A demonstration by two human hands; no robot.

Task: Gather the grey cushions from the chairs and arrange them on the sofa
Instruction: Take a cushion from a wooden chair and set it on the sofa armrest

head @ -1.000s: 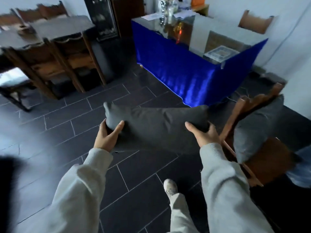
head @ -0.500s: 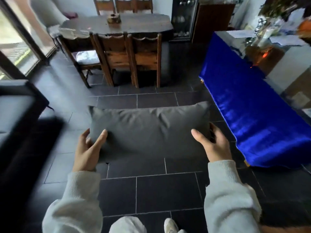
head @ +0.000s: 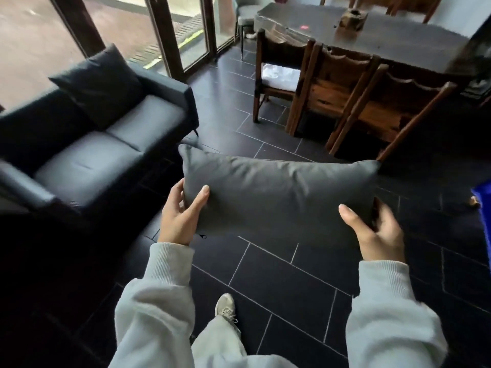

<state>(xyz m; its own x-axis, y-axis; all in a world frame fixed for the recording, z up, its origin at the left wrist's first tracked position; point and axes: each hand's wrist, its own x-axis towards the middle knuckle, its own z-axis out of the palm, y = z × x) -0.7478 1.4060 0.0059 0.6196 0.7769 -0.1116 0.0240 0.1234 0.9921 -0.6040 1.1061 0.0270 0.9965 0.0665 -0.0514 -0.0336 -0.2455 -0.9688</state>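
I hold a long grey cushion (head: 279,192) level in front of me, above the dark tiled floor. My left hand (head: 180,216) grips its left end and my right hand (head: 374,229) grips its right end, thumbs on top. The dark sofa (head: 87,152) stands to the left, its seat bare. A dark cushion (head: 101,83) leans against the sofa's backrest near its far arm. The grey cushion's left corner is close to the sofa's near right corner, apart from it.
Wooden dining chairs (head: 334,94) stand along a dark table (head: 385,35) at the upper right. Glass doors (head: 186,30) run behind the sofa. A blue cloth edge (head: 485,208) shows at the far right. My foot (head: 225,306) is on the tiles below.
My view has swung left: the blue-draped table has slid out of view and the sofa has come fully into sight. The cushion stays in both hands.
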